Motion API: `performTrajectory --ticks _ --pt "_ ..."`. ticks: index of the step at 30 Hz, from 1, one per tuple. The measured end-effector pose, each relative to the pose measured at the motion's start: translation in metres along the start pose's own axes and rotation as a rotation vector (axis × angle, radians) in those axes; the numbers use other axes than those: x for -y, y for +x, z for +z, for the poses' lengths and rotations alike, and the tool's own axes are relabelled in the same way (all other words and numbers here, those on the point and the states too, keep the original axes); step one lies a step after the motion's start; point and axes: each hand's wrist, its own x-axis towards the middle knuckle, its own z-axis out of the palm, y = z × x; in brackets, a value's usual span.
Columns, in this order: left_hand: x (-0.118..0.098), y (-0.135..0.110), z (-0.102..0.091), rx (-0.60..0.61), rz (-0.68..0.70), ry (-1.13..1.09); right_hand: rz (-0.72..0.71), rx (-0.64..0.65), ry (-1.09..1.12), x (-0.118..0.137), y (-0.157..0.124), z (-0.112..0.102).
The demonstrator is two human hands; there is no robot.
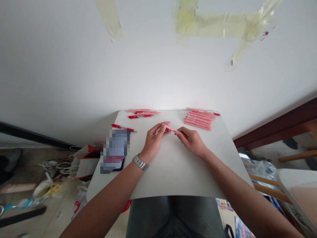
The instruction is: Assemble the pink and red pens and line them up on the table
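Observation:
Above the middle of the white table, a pink pen [169, 127] spans my two hands. My left hand [154, 138], with a metal watch on the wrist, has its fingers closed round the left end. The fingertips of my right hand [191, 140] pinch the right end; what small part lies under them is hidden. Beyond my right hand lies a row of several pink pens [198, 119], with a red-tipped pen [217, 114] at its far side. At the back left, several pink and red pens [143, 114] lie loosely. A red pen [123, 128] rests nearer my left hand.
A phone [115, 150], its screen blurred out, lies at the left of the table [178, 175]. The wall [158, 72] meets the table's back edge. Boxes, cables and a cup [43, 188] stand on the floor at left; a wooden chair [269, 190] is at right.

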Motion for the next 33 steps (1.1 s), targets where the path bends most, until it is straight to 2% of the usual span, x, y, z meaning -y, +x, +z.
performTrajectory --ticks 16,33 --pt "0.0016 -0.0008 -0.0001 0.024 -0.016 -0.015 -0.032 -0.033 -0.028 -0.0039 0.0007 0.0005" --pt "0.0041 0.0009 -0.0026 -0.022 -0.008 0.060 -0.063 -0.057 -0.058 -0.0058 0.0004 0.0014"
